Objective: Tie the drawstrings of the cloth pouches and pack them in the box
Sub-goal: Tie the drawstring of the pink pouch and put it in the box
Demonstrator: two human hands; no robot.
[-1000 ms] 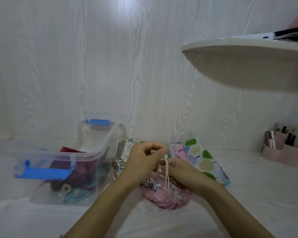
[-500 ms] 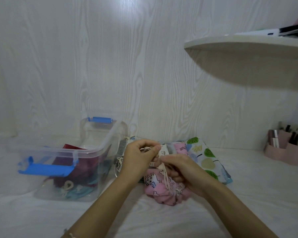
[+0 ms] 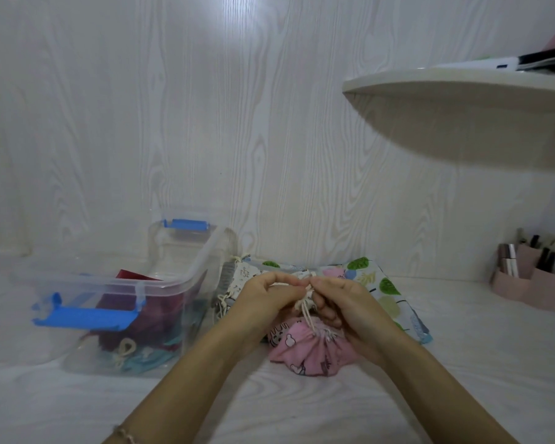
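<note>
A pink cartoon-print pouch (image 3: 305,354) sits gathered shut on the white table in front of me. Its cream drawstring (image 3: 308,317) rises from the neck to my fingers. My left hand (image 3: 266,299) and my right hand (image 3: 343,302) meet just above the pouch, and each pinches the drawstring at its fingertips. Behind them lie a cream printed pouch (image 3: 241,277) and a leaf-print pouch (image 3: 388,293). The clear plastic box (image 3: 173,283) with blue latches stands to the left and holds dark red and teal pouches (image 3: 148,344).
A pink desk organiser (image 3: 532,277) with pens stands at the far right by the wall. A white shelf (image 3: 462,100) juts out overhead on the right. The wood-grain wall closes the back of the table.
Both hands have come closer together above the pink pouch, working the drawstring between their fingertips. The pouch itself has stayed in place.
</note>
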